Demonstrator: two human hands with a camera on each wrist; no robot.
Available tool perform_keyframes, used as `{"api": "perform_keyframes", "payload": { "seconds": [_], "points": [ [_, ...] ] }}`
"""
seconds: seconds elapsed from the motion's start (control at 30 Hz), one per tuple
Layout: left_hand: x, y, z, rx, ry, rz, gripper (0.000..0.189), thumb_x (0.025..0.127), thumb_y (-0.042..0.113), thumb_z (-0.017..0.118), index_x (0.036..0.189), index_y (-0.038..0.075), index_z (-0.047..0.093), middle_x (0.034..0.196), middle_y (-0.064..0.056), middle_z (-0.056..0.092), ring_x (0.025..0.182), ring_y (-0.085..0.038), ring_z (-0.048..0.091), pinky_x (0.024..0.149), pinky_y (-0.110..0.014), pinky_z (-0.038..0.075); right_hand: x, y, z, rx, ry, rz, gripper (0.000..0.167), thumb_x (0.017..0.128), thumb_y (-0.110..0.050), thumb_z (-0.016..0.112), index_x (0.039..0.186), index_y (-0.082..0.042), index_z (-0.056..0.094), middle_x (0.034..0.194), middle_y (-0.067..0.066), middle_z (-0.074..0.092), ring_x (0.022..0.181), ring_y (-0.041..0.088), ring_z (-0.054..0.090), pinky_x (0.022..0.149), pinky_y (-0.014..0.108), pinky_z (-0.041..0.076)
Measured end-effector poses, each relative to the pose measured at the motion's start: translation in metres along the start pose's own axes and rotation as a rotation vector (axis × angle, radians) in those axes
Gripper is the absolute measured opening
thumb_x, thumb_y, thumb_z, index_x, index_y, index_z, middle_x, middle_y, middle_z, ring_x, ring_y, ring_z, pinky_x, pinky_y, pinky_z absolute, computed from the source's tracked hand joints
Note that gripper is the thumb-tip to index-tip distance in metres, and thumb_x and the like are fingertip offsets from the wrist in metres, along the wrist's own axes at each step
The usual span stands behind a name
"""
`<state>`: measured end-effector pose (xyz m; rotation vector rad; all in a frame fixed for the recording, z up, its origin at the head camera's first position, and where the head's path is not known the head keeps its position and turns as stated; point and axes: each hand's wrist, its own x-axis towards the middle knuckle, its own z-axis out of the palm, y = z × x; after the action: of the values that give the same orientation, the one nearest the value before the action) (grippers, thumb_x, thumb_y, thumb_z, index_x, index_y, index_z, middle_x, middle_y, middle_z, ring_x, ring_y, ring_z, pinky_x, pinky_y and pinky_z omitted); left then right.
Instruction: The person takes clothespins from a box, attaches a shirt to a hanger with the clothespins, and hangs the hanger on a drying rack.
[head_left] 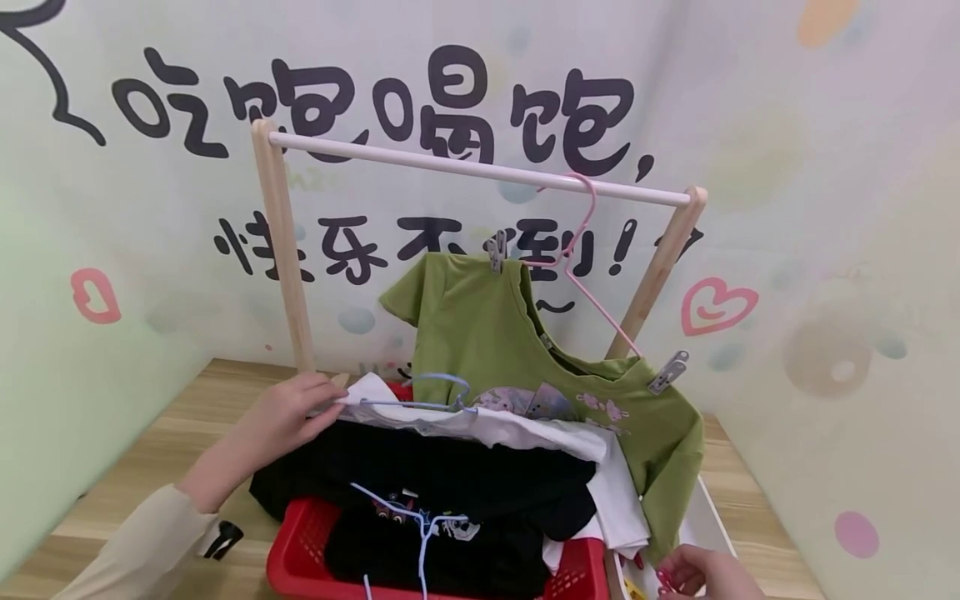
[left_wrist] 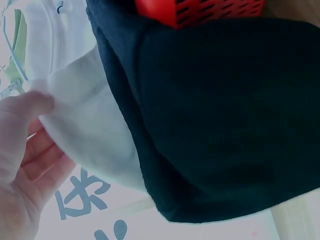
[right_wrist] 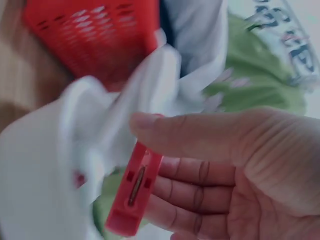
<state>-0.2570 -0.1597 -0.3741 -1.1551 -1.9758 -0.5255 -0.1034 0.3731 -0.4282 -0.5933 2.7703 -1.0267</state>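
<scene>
The left hand (head_left: 294, 414) pinches a white shirt (head_left: 525, 429) behind a black T-shirt (head_left: 510, 475) and red basket (head_left: 300, 533), between the counter's (head_left: 168, 425) side edges. Nearer its right edge, the right hand's (head_left: 703, 571) fingers, part-curled, hold a red clothespin (right_wrist: 131, 197).

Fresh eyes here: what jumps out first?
The green shirt, clipped to a pink hanger on the white rail. Below it, black clothing lies across a red basket; behind that, the left hand pinches a white garment. At lower right in the head view, the right hand holds a red clothespin.
</scene>
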Motion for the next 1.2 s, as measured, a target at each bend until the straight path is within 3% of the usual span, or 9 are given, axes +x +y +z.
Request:
{"api": "perform_keyframes", "payload": {
  "seconds": [0.1, 0.33, 0.4, 0.67, 0.73, 0.83, 0.93, 0.97, 1.2],
  "points": [
    [0.003, 0.001, 0.001, 0.022, 0.032, -0.017, 0.054, 0.099, 0.04, 0.036, 0.084, -0.001, 0.068, 0.079, -0.01, 0.063, 0.066, -0.018, 0.057, 0.056, -0.031, 0.052, 0.003, -0.019, -0.005, -0.031, 0.045, -0.007, 0.015, 0.076, -0.006, 0.074, 0.084, -0.003, 0.062, 0.072, -0.019, 0.058, 0.061, -0.004, 0.054, 0.05, 0.021, 0.043],
    [0.01, 0.002, 0.005, 0.047, 0.096, -0.047, 0.049, 0.1, 0.035, 0.039, 0.085, -0.002, 0.068, 0.077, -0.008, 0.061, 0.068, -0.019, 0.056, 0.057, -0.034, 0.051, 0.023, -0.078, -0.013, -0.042, 0.156, 0.193, 0.031, 0.078, -0.021, 0.076, 0.101, -0.004, 0.065, 0.077, -0.008, 0.061, 0.064, 0.0, 0.053, 0.054, 0.022, 0.046],
    [0.012, 0.002, 0.006, 0.053, 0.107, -0.055, 0.049, 0.1, 0.035, 0.04, 0.084, -0.002, 0.067, 0.076, -0.008, 0.061, 0.067, -0.02, 0.055, 0.056, -0.034, 0.05, 0.033, -0.092, -0.012, -0.037, 0.206, 0.19, 0.035, 0.077, -0.021, 0.077, 0.105, -0.003, 0.065, 0.079, -0.005, 0.062, 0.066, 0.002, 0.054, 0.057, 0.022, 0.048],
    [0.016, 0.004, 0.008, 0.019, 0.129, -0.066, 0.05, 0.099, 0.035, 0.04, 0.083, -0.003, 0.067, 0.076, -0.01, 0.061, 0.069, -0.022, 0.056, 0.058, -0.036, 0.049, 0.072, -0.129, 0.003, 0.05, 0.351, -0.015, 0.03, 0.075, -0.017, 0.079, 0.1, -0.008, 0.067, 0.078, -0.008, 0.064, 0.069, 0.004, 0.06, 0.057, 0.025, 0.052],
    [0.016, 0.004, 0.008, -0.003, 0.124, -0.064, 0.038, 0.098, 0.028, 0.05, 0.084, -0.003, 0.067, 0.077, -0.01, 0.061, 0.07, -0.022, 0.056, 0.059, -0.035, 0.049, 0.082, -0.135, 0.007, 0.069, 0.391, -0.072, 0.028, 0.073, -0.014, 0.08, 0.098, -0.01, 0.068, 0.076, -0.009, 0.064, 0.068, 0.004, 0.061, 0.057, 0.025, 0.052],
    [0.017, 0.005, 0.007, -0.026, 0.108, -0.07, 0.009, 0.083, 0.005, 0.069, 0.085, -0.003, 0.067, 0.078, -0.009, 0.062, 0.07, -0.021, 0.056, 0.059, -0.035, 0.049, 0.097, -0.146, 0.013, 0.123, 0.417, -0.147, 0.027, 0.073, -0.011, 0.079, 0.098, -0.009, 0.068, 0.077, -0.007, 0.065, 0.067, 0.005, 0.062, 0.057, 0.025, 0.053],
    [0.018, 0.005, 0.005, -0.031, 0.092, -0.082, 0.025, 0.062, -0.013, 0.076, 0.084, -0.003, 0.067, 0.078, -0.01, 0.062, 0.069, -0.02, 0.055, 0.058, -0.034, 0.049, 0.114, -0.158, 0.02, 0.189, 0.423, -0.21, 0.027, 0.075, -0.01, 0.078, 0.099, -0.006, 0.067, 0.079, -0.003, 0.067, 0.069, 0.006, 0.063, 0.057, 0.026, 0.053],
    [0.018, 0.005, 0.004, -0.031, 0.09, -0.085, 0.027, 0.06, -0.014, 0.076, 0.083, -0.004, 0.067, 0.077, -0.01, 0.062, 0.068, -0.02, 0.055, 0.058, -0.034, 0.049, 0.119, -0.163, 0.022, 0.21, 0.423, -0.23, 0.027, 0.075, -0.01, 0.078, 0.099, -0.005, 0.067, 0.08, -0.001, 0.067, 0.07, 0.006, 0.063, 0.057, 0.027, 0.053],
    [0.02, 0.005, -0.001, -0.069, 0.096, -0.116, 0.028, 0.059, -0.013, 0.078, 0.081, -0.003, 0.066, 0.076, -0.009, 0.064, 0.068, -0.018, 0.057, 0.059, -0.03, 0.049, 0.151, -0.194, 0.033, 0.323, 0.408, -0.319, 0.029, 0.074, -0.002, 0.077, 0.101, -0.003, 0.065, 0.084, 0.007, 0.068, 0.075, 0.009, 0.064, 0.062, 0.029, 0.055]
  ]
}}
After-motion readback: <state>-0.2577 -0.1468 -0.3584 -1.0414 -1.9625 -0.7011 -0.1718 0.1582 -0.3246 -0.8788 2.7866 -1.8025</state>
